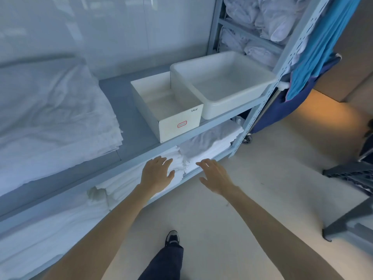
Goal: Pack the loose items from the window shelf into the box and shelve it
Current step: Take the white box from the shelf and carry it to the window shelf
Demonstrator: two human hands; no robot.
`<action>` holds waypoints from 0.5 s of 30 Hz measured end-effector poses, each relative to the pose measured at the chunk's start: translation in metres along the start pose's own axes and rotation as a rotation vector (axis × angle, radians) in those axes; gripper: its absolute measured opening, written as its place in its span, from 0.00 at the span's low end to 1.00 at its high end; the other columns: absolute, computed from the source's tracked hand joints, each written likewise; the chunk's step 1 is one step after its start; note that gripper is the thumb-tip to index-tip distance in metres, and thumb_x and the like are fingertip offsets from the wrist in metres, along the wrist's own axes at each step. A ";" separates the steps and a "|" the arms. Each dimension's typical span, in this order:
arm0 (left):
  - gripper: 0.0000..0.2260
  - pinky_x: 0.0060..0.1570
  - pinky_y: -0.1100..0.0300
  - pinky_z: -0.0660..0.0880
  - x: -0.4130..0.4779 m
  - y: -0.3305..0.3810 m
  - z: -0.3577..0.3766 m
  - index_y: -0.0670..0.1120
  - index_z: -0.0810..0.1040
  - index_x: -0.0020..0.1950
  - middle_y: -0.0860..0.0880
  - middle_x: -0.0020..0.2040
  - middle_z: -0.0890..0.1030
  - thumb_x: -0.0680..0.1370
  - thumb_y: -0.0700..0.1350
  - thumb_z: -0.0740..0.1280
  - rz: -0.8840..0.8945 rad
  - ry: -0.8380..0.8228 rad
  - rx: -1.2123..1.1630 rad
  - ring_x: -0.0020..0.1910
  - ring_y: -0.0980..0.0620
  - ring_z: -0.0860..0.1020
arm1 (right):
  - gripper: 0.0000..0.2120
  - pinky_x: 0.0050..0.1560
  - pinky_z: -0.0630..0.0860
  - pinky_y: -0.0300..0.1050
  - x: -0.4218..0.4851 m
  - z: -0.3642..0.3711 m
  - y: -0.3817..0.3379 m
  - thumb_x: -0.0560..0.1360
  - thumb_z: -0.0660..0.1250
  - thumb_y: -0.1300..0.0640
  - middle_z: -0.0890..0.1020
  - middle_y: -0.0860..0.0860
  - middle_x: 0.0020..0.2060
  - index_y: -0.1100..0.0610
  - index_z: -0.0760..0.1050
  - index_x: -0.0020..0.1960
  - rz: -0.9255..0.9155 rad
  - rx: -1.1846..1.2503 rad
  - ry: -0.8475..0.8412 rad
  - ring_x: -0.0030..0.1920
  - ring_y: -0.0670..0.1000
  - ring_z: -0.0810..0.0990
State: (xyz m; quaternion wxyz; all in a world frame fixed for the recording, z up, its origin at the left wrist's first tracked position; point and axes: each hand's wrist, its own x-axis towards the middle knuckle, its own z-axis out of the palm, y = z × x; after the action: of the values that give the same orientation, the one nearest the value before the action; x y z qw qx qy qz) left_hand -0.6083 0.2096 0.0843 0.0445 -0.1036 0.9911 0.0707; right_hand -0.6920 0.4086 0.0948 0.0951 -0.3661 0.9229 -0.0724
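Head view: saw left hand and right hand stretched out, fingers spread, gripping nothing (by folded sheets below). Found box open-topped on shelf, just beside tub.

An open white cardboard box with a red-outlined label on its front stands on a pale blue metal shelf, touching a white rectangular plastic tub to its right. A tall stack of folded white linen lies on the same shelf, apart from the box. Below, folded white towels fill the lower level. The left hand and right hand reach toward these towels with straight fingers, holding nothing. A bright blue cloth hangs at the right.
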 end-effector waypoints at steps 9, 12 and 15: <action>0.22 0.69 0.52 0.59 0.096 -0.019 -0.040 0.46 0.65 0.73 0.46 0.74 0.64 0.80 0.53 0.58 0.047 0.145 -0.073 0.73 0.46 0.60 | 0.25 0.65 0.65 0.49 0.094 -0.039 0.014 0.76 0.63 0.55 0.67 0.54 0.70 0.55 0.62 0.71 -0.020 -0.037 0.060 0.68 0.56 0.67; 0.22 0.69 0.50 0.61 0.118 -0.024 -0.048 0.44 0.67 0.71 0.43 0.73 0.66 0.79 0.51 0.61 0.086 0.209 -0.061 0.73 0.43 0.62 | 0.25 0.65 0.67 0.49 0.115 -0.043 0.015 0.76 0.63 0.54 0.67 0.54 0.69 0.55 0.62 0.71 -0.030 -0.020 0.077 0.68 0.56 0.67; 0.24 0.71 0.51 0.57 0.129 -0.027 -0.048 0.45 0.62 0.74 0.45 0.75 0.61 0.80 0.52 0.59 0.072 0.188 -0.038 0.74 0.45 0.58 | 0.25 0.65 0.66 0.49 0.132 -0.045 0.016 0.77 0.63 0.54 0.67 0.53 0.70 0.54 0.62 0.71 -0.048 -0.025 0.080 0.68 0.55 0.66</action>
State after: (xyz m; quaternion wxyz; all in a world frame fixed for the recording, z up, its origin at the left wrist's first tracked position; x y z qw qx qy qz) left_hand -0.7323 0.1507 0.1144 -0.0531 -0.0749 0.9925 0.0811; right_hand -0.8069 0.3324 0.1190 0.0515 -0.3861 0.9177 -0.0776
